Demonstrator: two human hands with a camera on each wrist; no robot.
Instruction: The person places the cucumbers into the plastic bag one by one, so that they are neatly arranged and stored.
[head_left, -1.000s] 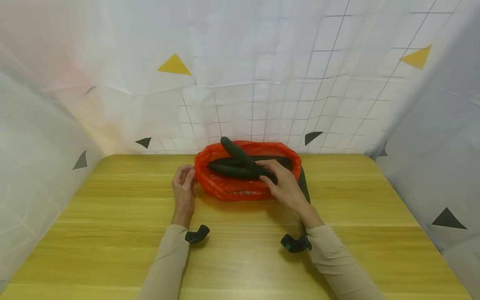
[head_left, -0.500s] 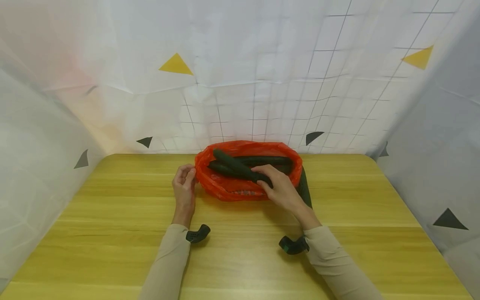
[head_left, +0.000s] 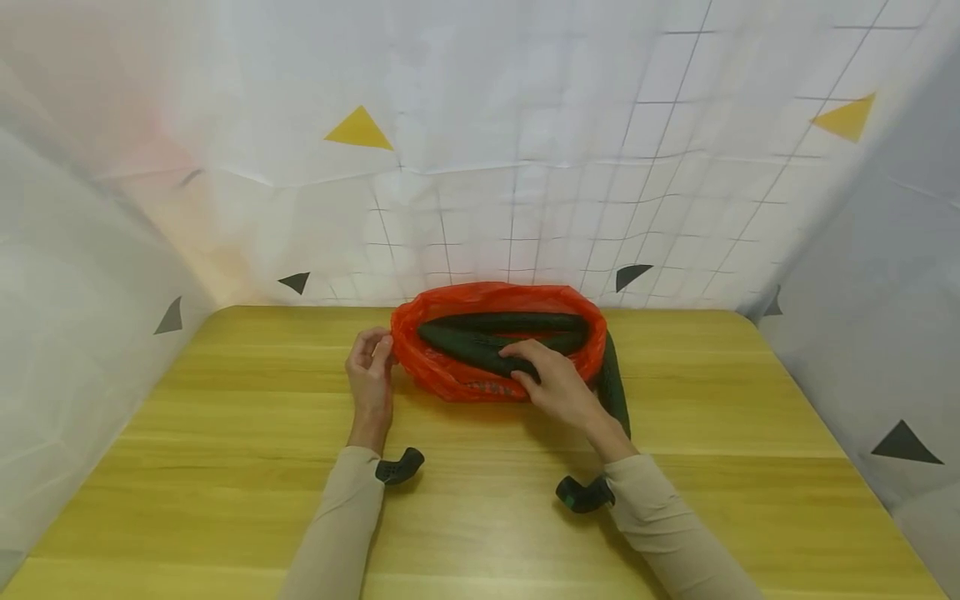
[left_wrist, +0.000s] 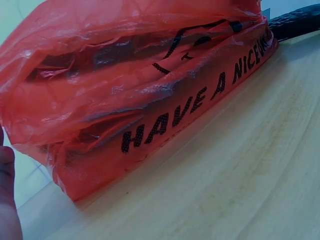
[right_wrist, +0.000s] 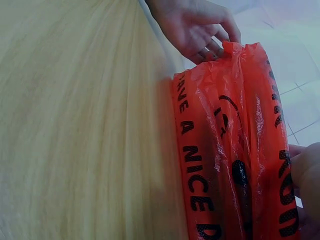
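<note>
A red plastic bag [head_left: 420, 371] lies on the table with its mouth spread wide. My left hand [head_left: 369, 367] pinches its left rim; in the right wrist view the same hand [right_wrist: 195, 25] is at the bag's top corner. My right hand [head_left: 557, 385] reaches over the front rim and grips the near end of a dark green cucumber [head_left: 461, 343], which lies inside, slanting down to the right. Behind it, another cucumber [head_left: 517, 322] lies along the back of the bag. Black printed lettering [left_wrist: 190, 105] runs along the bag's front in the left wrist view.
One more cucumber [head_left: 613, 387] lies on the wooden table [head_left: 225, 450] against the bag's right side, outside it. A white sheet [head_left: 480, 208] with grid lines hangs at the table's back edge. Dark curved wrist mounts [head_left: 401, 467] jut inward from the sleeves.
The gripped cucumber has gone down into the bag; its far end, raised above the back rim before, now lies low inside. My left hand has stayed at the rim.
</note>
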